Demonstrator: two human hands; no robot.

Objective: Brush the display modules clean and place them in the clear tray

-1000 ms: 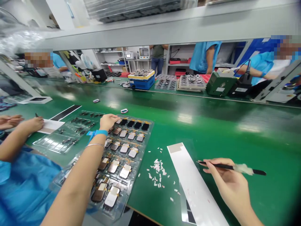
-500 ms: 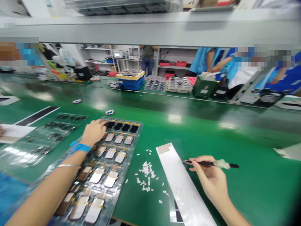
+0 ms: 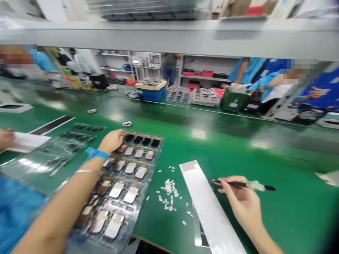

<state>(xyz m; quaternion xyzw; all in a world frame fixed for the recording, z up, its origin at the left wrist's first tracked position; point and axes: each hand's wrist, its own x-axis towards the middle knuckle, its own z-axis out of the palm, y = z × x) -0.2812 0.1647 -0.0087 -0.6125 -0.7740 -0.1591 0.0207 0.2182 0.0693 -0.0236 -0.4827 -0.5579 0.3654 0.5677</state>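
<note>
Last second: not much change on my side. Most of the shift is the view swinging, and both my hands sit about where they were relative to the parts.

My left hand [image 3: 112, 141] is on the far corner of the clear thermoformed tray [image 3: 149, 176], fingers loosely curled, at the first of the dark panels [image 3: 137, 139]. Can't tell if it's pinching anything; no grip visible. Blue wristband [image 3: 96, 153] and thin metal bangle [image 3: 84, 171] on that wrist.

My right hand [image 3: 242, 201] is closed in a pen grip on a black swab stick [image 3: 238, 184], white fluffy wrap near one end, tip in the air, touching nothing.

Tray lies flat on the glossy green worktop [image 3: 291, 197], under my left forearm. It holds rows of small glassy panels, the far row dark, the nearer ones with pale film-covered faces [image 3: 130, 168], gold flex tails on them.

Between my hands: a loose heap of tiny white flecks [image 3: 168, 187], bits of peeled film by the look of it. Right of that, a long white strip [image 3: 209, 211] with a tan patch [image 3: 188, 165] at the far end.

Left: second clear tray [image 3: 53, 158] of smaller parts. Beyond it, a co-worker's hand [image 3: 6, 138] by a white card [image 3: 26, 141].
</note>
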